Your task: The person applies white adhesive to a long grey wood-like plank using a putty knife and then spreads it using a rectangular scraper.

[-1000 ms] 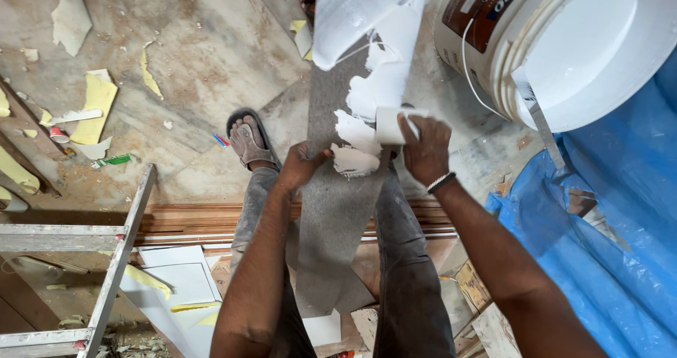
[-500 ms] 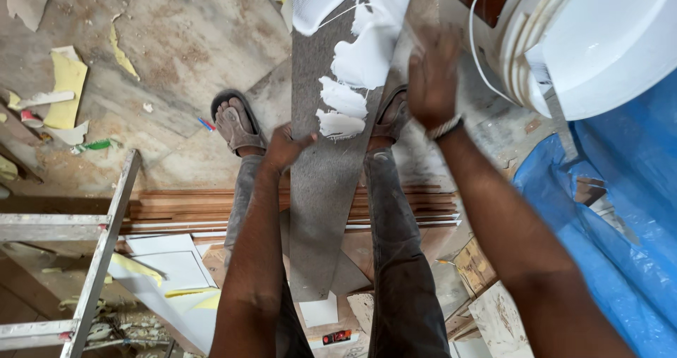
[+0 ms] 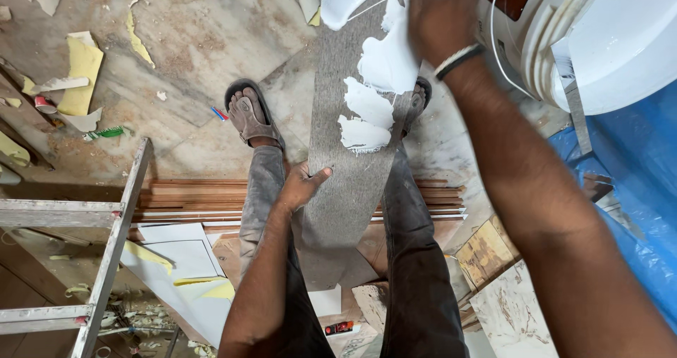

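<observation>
Up goes the right hand (image 3: pixel 441 9), sliding from the board's middle to its far end at twelve o'clock, fingers pressed down on the white paste (image 3: pixel 386 60); whether it pinches anything I cannot tell. Left hand (image 3: pixel 303 186) grips the grey board (image 3: pixel 345 189) at its nine o'clock edge, thumb on top. White bucket (image 3: pixel 620 40) sits at two o'clock.

Lighting is bright, even and diffuse; shadows are soft and short. The white bucket (image 3: pixel 620 40), right of the right hand (image 3: pixel 441 16), reads near overexposed, with little surface detail. The right hand shows motion blur at the top edge. The left hand (image 3: pixel 303 185) and the grey strip (image 3: pixel 345 189) it grips are sharp. Below the left hand, the floor is dimmer. Wide-angle stretching enlarges the right forearm toward the lower corner.
</observation>
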Available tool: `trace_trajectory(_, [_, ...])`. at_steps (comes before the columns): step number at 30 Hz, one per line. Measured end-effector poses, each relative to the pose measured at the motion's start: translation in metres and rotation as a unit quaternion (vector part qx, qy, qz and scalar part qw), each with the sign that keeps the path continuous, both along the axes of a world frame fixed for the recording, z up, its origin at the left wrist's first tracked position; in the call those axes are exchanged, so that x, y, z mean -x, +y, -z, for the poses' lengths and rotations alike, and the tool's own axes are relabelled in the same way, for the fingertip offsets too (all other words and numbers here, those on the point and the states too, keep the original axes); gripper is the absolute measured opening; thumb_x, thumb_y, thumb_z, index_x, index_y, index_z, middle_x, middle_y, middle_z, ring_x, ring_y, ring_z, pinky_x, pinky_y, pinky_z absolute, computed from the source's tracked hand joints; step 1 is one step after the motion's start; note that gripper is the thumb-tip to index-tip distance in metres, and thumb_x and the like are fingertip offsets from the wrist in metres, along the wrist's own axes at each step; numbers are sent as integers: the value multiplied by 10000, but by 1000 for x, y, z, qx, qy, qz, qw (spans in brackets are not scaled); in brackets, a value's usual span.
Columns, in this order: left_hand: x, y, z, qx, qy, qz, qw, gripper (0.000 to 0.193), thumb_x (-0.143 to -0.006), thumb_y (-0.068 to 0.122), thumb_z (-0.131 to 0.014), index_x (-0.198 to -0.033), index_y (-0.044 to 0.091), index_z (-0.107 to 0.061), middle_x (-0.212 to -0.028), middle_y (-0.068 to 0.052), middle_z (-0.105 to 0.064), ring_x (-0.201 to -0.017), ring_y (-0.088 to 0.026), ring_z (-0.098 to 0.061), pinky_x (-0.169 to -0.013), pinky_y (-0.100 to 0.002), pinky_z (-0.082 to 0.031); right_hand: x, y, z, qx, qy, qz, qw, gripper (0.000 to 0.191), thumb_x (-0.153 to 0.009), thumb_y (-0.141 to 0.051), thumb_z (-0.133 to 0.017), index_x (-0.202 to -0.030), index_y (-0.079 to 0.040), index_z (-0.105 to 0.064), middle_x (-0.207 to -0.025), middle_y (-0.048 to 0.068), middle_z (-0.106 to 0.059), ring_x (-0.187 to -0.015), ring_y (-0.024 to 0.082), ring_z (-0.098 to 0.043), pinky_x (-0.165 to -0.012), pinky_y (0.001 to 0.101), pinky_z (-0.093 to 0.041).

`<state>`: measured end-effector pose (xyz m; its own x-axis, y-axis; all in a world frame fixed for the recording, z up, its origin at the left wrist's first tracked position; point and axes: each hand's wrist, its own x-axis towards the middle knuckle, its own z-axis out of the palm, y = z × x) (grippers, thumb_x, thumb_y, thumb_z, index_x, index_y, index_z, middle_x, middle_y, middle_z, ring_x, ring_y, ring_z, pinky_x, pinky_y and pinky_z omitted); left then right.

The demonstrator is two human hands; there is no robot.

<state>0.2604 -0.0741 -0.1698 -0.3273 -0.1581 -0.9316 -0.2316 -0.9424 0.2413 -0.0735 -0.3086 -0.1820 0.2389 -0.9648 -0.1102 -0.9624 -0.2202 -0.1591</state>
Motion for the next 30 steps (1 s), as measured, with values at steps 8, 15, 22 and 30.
trace_trajectory(8, [-6, 10, 3, 11, 11, 2, 1000, 492, -929, 365, -724, -1262, 8, -666, -1106, -110, -761, -1018, -199, -702, -907, -382, -565, -76, 49, -54, -22, -142, 26, 989, 572, -959, -96, -687, -1520, -107, -571, -1324, 114, -592, -1229, 268, -517, -1085, 490, -354])
trace_trajectory(15, [-11, -14, -1, 33, 11, -19, 999, 513, -931, 335, -727, -1302, -9, -639, -1167, -111, -748, -1057, -197, -683, -954, -368, -540, -38, 114, -74, -42, -108, 21, 993, 766, -779, 19, -643, -1519, -152, -544, -1290, 143, -569, -1230, 326, -508, -1101, 560, -330])
trace_trajectory(22, [-5, -28, 0, 9, 18, -25, 999, 487, -932, 296, -718, -1308, -3, -637, -1134, -114, -757, -997, -187, -700, -903, -354, -561, -25, 192, -93, -94, -97, 11, 991, 731, -835, 22, -657, -1533, -164, -540, -1314, 128, -563, -1168, 323, -501, -1019, 526, -352])
trace_trajectory(30, [9, -42, -8, -3, 2, -72, 997, 445, -940, 266, -715, -1267, -30, -658, -1095, -150, -752, -926, -209, -703, -824, -365, -574, -19, 194, -119, -100, -150, 37, 983, 456, -843, -39, -625, -1298, -68, -643, -1249, 139, -599, -1154, 339, -554, -988, 542, -405])
